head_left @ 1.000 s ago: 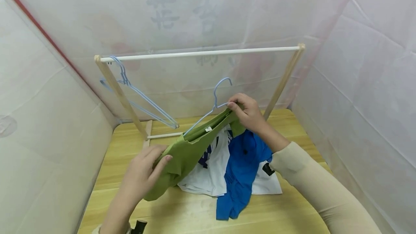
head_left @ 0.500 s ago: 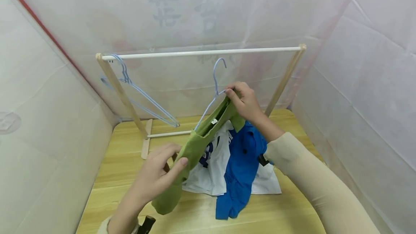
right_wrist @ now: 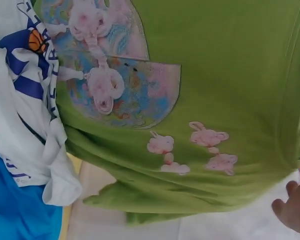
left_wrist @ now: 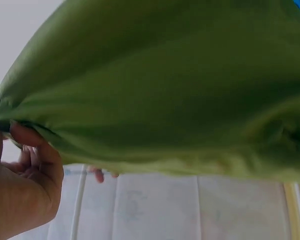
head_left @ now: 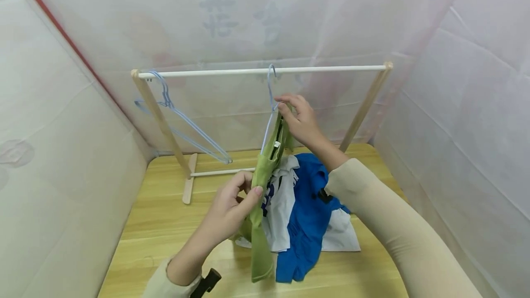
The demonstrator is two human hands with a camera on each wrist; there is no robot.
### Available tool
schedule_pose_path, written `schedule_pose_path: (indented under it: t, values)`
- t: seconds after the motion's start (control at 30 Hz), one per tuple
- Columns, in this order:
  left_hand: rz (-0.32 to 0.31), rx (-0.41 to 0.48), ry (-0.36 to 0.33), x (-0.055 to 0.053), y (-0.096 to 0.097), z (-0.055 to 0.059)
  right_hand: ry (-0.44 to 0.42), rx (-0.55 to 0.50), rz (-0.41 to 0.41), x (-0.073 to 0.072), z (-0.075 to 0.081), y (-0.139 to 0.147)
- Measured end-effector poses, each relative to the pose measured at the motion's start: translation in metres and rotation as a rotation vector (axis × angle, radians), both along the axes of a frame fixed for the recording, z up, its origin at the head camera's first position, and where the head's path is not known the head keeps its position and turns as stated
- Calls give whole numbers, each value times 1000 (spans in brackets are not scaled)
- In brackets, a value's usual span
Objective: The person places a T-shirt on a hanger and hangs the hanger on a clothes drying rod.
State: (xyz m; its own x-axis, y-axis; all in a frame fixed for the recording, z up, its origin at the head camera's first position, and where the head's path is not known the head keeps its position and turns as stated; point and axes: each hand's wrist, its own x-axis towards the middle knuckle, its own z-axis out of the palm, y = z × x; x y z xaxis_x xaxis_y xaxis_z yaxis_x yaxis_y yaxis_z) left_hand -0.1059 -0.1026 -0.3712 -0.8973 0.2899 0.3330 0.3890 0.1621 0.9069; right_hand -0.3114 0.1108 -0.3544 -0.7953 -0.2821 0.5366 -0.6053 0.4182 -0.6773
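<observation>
A green T-shirt hangs turned nearly edge-on on a blue wire hanger, whose hook is level with the white rail. Whether the hook rests over the rail I cannot tell. My right hand pinches the shirt's far shoulder and the hanger just below the hook. At the near shoulder, my left hand pinches the cloth between thumb and fingers. The left wrist view has the plain shirt fabric gathered at that left hand. Pink rabbit-like prints show on its front in the right wrist view.
Other blue hangers hang at the rail's left end. Wooden posts hold up the rail. A white printed shirt and a blue garment lie on the wooden table. Pale sheet walls enclose the sides.
Both hands have raised the green T-shirt and hanger toward the rail. The shirt has swung from a slanted position to nearly edge-on, and the left hand has moved right and slightly up.
</observation>
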Motion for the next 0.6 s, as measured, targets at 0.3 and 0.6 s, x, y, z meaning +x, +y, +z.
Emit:
schedule_pose_path:
  t: [0.3, 0.6]
  values:
    - [127, 34, 9, -15, 10, 2, -529, -166, 40, 36, 11, -10]
    - [175, -11, 69, -17, 19, 6, -934, -350, 276, 57, 20, -38]
